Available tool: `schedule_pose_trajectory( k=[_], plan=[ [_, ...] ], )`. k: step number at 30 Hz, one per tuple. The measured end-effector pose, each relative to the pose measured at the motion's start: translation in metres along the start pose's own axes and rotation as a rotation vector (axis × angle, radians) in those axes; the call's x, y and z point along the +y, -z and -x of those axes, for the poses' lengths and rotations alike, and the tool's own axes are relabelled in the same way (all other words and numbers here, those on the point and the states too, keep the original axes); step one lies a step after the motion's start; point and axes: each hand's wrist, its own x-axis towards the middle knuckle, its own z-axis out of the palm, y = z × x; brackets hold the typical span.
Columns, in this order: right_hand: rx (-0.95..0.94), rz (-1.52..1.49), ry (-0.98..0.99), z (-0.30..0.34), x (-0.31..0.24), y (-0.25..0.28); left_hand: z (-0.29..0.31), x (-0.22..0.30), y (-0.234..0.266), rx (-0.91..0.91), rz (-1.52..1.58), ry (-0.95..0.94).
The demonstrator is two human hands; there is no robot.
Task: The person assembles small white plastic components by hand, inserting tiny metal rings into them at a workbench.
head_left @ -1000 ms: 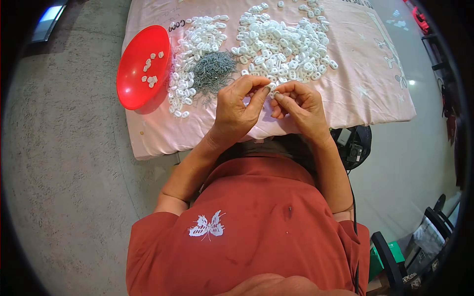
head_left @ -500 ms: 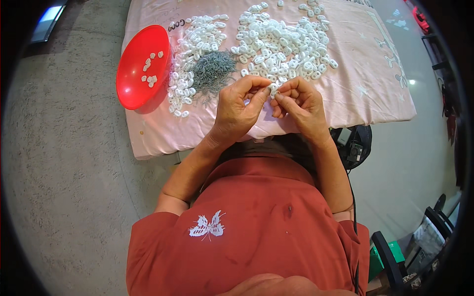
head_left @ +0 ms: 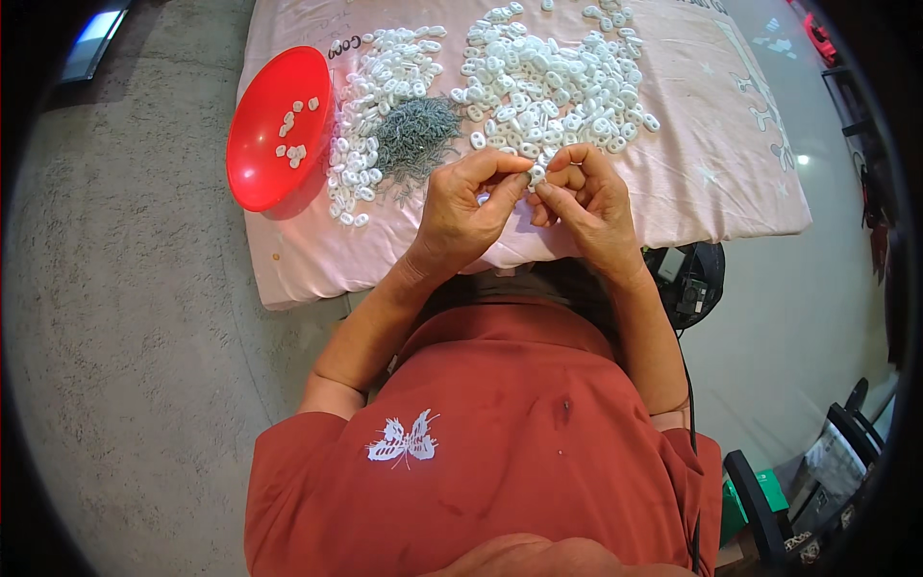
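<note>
Pinching one small white plastic piece (head_left: 536,175) between the fingers of left hand (head_left: 468,205) and right hand (head_left: 586,197) above the pink-covered bench (head_left: 692,183), seemingly mid-assembly; next likely needs a steady press together.

You wear a rust-red short-sleeved shirt (head_left: 500,452). A white butterfly emblem (head_left: 402,440) marks its front. Your forearms are bare.

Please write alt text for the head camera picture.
Both hands, left hand and right hand, pinch one small white plastic piece above a pink cloth with white piece heaps, a grey metal pile and a red bowl.
</note>
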Motion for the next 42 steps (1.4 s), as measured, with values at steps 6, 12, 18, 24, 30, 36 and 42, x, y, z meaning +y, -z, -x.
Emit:
schedule_pose_trajectory(
  k=[6, 12, 18, 24, 30, 36, 42],
  plan=[
    [-0.001, 0.013, 0.028, 0.001, 0.001, 0.003, -0.004, 0.007, 0.003, -0.07, -0.117, -0.134],
    [0.001, -0.002, 0.05, 0.002, 0.01, 0.007, -0.003, 0.017, 0.002, -0.076, -0.16, -0.093],
    [0.017, -0.026, 0.098, 0.001, 0.012, 0.008, -0.003, 0.014, -0.003, -0.025, -0.208, -0.151],
    [0.04, -0.007, 0.09, 0.001, 0.012, 0.008, -0.002, 0.007, -0.005, -0.001, -0.306, -0.254],
    [0.049, -0.015, 0.093, 0.0, 0.011, 0.008, -0.002, 0.007, -0.007, 0.017, -0.323, -0.27],
    [0.06, -0.046, 0.121, 0.002, 0.014, 0.009, 0.0, 0.01, -0.012, 0.032, -0.313, -0.27],
    [0.08, -0.048, 0.144, 0.004, 0.012, 0.008, 0.001, 0.014, -0.015, 0.041, -0.34, -0.284]
  ],
)
